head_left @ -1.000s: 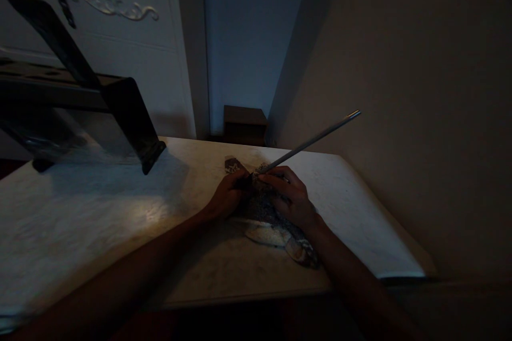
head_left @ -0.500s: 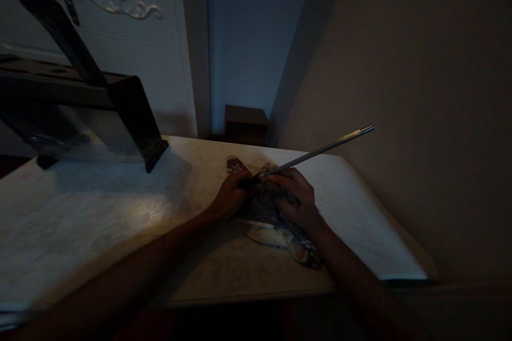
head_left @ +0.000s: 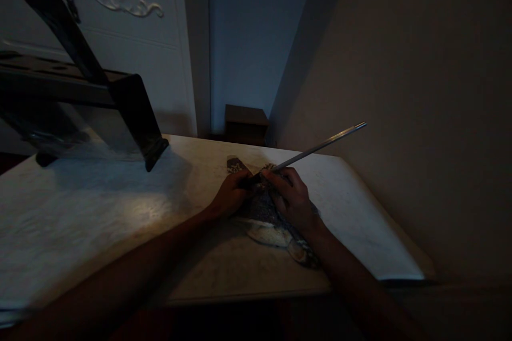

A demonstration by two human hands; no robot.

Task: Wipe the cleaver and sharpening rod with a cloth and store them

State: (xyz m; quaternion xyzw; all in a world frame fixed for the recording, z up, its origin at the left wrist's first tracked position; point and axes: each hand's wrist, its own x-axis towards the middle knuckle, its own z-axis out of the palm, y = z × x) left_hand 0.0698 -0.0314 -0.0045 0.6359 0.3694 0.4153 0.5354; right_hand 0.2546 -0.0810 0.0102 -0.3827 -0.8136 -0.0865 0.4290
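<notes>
My left hand [head_left: 230, 192] is closed around the dark handle [head_left: 252, 179] of a sharpening steel [head_left: 320, 146]. The steel's grey metal rod slants up to the right, with a shinier tip. My right hand [head_left: 294, 197] is closed on part of a dark patterned cloth [head_left: 260, 206], its fingers pressed against the rod just beyond the handle. Cloth bunches up around the rod there. The rest of it, with cream patches, lies on the table under my hands. Some of the grip is hidden by the fingers and the dim light.
At the left on the pale table [head_left: 100, 224] stands a black knife block [head_left: 132, 112] with clear sides and one large black-handled piece slanting out. A white door [head_left: 160, 64] is behind it. A small brown cabinet [head_left: 246, 122] sits beyond, and a wall [head_left: 400, 90] runs along the right.
My right hand has slid slightly left along the rod toward the handle, with the cloth. The rod's tip has shifted a little left and up. My left hand keeps its hold.
</notes>
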